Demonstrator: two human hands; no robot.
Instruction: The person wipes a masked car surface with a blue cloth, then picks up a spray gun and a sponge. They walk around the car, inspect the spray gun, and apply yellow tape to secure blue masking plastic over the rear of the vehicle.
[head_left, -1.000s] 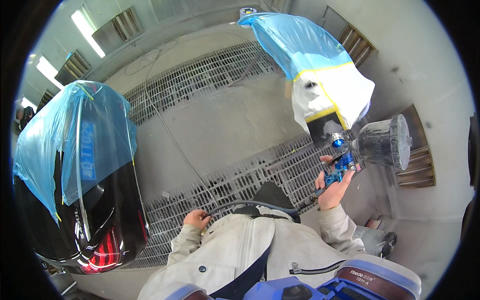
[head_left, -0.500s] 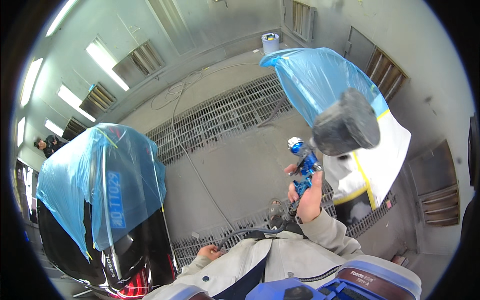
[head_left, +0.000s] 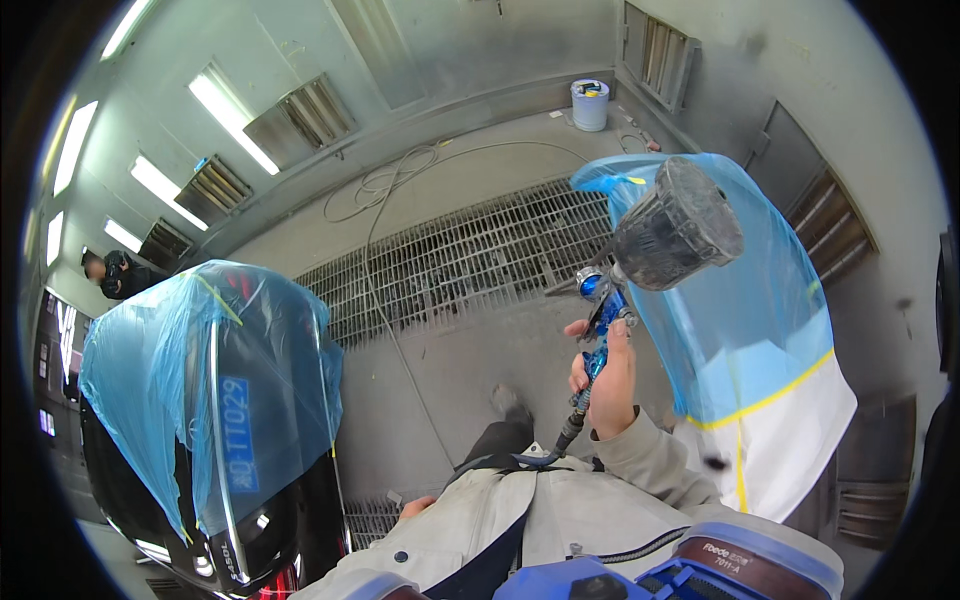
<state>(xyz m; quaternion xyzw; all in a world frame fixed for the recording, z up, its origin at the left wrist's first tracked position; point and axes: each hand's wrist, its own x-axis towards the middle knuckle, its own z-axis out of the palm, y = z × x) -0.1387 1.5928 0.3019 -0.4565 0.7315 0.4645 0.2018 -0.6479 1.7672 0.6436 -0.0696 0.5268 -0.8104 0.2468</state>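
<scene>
My right hand (head_left: 612,385) is wrapped around the grip of a blue spray gun (head_left: 606,308), raised ahead of my chest. A dark, paint-stained cup (head_left: 678,232) sits tilted on top of the gun. From the grip's lower end, an air hose (head_left: 570,432) runs down and across my front to the left. Low by the jacket's left side, only a small part of my left hand (head_left: 417,507) shows, its fingers hidden. To the gun's right stands a panel draped in blue plastic film (head_left: 765,310) and white sheeting (head_left: 785,445), joined by yellow tape.
At left is a black car (head_left: 130,490), its rear partly under blue film (head_left: 150,370). Floor grating (head_left: 450,265) crosses the booth; a thin hose (head_left: 395,185) lies coiled beyond it. A white bucket (head_left: 590,108) stands by the far wall. Another person (head_left: 118,272) is at far left.
The spray gun has risen slightly, and its cup has turned. My view has shifted, with one leg stepping forward. The left hand, earlier by the hose, is now mostly hidden.
</scene>
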